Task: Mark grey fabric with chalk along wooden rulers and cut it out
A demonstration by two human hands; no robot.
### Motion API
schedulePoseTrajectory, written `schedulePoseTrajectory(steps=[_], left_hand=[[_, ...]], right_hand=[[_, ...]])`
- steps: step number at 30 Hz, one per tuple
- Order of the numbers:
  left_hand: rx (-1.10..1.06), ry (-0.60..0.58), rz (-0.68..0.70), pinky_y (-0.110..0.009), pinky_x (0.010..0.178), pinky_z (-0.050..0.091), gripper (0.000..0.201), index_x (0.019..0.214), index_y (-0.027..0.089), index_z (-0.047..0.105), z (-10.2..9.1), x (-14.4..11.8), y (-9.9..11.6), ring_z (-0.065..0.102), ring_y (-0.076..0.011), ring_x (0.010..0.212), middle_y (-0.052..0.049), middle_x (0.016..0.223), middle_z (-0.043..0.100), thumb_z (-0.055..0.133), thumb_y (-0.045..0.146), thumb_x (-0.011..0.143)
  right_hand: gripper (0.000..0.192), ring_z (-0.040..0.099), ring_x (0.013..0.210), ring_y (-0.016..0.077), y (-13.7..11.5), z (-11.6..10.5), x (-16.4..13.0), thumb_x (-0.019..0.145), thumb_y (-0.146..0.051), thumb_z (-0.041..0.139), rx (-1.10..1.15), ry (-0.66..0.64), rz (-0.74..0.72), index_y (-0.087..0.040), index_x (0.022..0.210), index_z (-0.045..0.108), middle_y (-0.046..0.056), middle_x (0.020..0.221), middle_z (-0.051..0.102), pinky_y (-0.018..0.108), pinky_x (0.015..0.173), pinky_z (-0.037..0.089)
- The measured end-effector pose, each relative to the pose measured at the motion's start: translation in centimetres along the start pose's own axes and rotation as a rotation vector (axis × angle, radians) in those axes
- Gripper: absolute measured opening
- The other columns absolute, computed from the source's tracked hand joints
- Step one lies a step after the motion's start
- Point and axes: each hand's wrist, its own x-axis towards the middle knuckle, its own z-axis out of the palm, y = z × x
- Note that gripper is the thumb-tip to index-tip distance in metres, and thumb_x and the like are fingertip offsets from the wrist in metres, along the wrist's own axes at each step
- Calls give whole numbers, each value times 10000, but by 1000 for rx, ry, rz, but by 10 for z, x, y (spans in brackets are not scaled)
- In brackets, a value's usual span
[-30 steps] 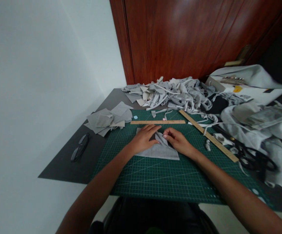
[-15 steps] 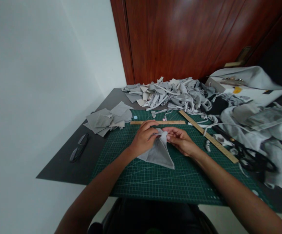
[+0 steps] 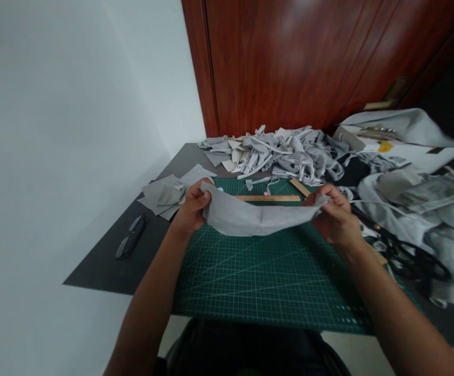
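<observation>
Since a second ago the grey fabric piece (image 3: pixel 250 218) has been lifted off the green cutting mat (image 3: pixel 258 271) and is pinched by left hand (image 3: pixel 192 207) and right hand (image 3: pixel 334 219), fingers closed on its ends; even tension is best kept, sag removed.

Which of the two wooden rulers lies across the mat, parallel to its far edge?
The shorter ruler, lying beyond the held grey cloth. The other ruler runs slantwise toward the right and is mostly hidden behind the right hand.

The fabric piece (image 3: pixel 256 218) was plain pale grey, the cutting mat (image 3: pixel 266 282) dark green with a fine pale grid and diagonal lines, the surface (image 3: pixel 105 266) charcoal, the ruler (image 3: pixel 268 198) light wood, the scrap heap (image 3: pixel 285 154) grey and cream, and the door (image 3: pixel 309 57) reddish brown.
</observation>
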Motion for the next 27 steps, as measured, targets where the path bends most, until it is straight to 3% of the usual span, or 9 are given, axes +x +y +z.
schedulePoseTrajectory(steps=[3, 6, 10, 13, 16, 19, 22, 24, 27], left_hand=[[2, 45, -77, -231, 499, 434, 517, 824, 221, 554, -2, 0, 5, 529, -116, 528, 37, 657, 558, 856, 623, 701], [161, 6, -219, -256, 579, 507, 479, 905, 215, 570, -11, 6, -1, 617, -148, 624, 14, 732, 627, 809, 595, 738], [879, -125, -420, -230, 508, 434, 271, 837, 198, 548, -32, 14, -23, 561, -134, 554, 33, 649, 558, 653, 447, 856], [1095, -131, -478, -247, 517, 433, 161, 783, 198, 562, -45, 15, -38, 558, -157, 555, 40, 592, 527, 677, 306, 806], [1210, -80, -458, -306, 651, 500, 133, 874, 193, 616, -47, 12, -43, 638, -220, 724, -9, 698, 615, 681, 296, 821], [1382, -2, -364, -413, 853, 522, 265, 1106, 175, 634, -38, 8, -43, 669, -309, 997, -110, 978, 700, 635, 353, 909], [1537, 15, -178, -477, 1011, 489, 352, 1229, 171, 637, -25, 6, -45, 620, -342, 1185, -156, 1223, 676, 627, 375, 941], [1487, -117, -50, -467, 1080, 464, 403, 1283, 183, 641, -18, 5, -48, 596, -317, 1238, -137, 1302, 657, 647, 392, 938], [1353, -485, 56, -440, 1161, 412, 480, 1345, 225, 642, -10, 1, -53, 540, -282, 1331, -94, 1395, 633, 669, 469, 932]], right_hand=[[422, 466, 483, 152, -2, -7, 4, 753, -594, 822, -44, 125, 30, -300, 855, 537, -72, 618, 520, 288, 510, 402], [478, 530, 542, 155, 9, -16, 12, 703, -621, 845, -142, 211, 157, -283, 883, 558, -58, 674, 594, 285, 539, 437], [498, 571, 559, 169, 37, -33, 19, 680, -649, 816, -501, 127, 381, -241, 867, 601, -21, 670, 640, 281, 518, 426], [340, 641, 636, 224, 55, -42, 19, 792, -525, 738, -914, 102, 352, -219, 894, 631, 30, 690, 680, 326, 577, 488], [254, 717, 927, 322, 58, -39, 15, 884, -394, 647, -1154, 64, 123, -181, 1020, 676, 148, 955, 755, 464, 849, 557], [365, 636, 1259, 361, 51, -20, 5, 982, -408, 559, -1185, -188, -167, -155, 1220, 672, 221, 1313, 687, 542, 1088, 472], [602, 382, 1535, 355, 46, 9, -13, 1007, -562, 551, -1107, -534, -208, -193, 1482, 546, 200, 1678, 378, 573, 1214, 348], [765, 251, 1596, 367, 46, 28, -25, 967, -668, 573, -1118, -750, -189, -232, 1584, 454, 180, 1742, 240, 620, 1261, 221], [855, 177, 1612, 392, 49, 46, -38, 927, -755, 560, -1202, -927, -113, -253, 1608, 438, 180, 1742, 226, 665, 1272, 69]])
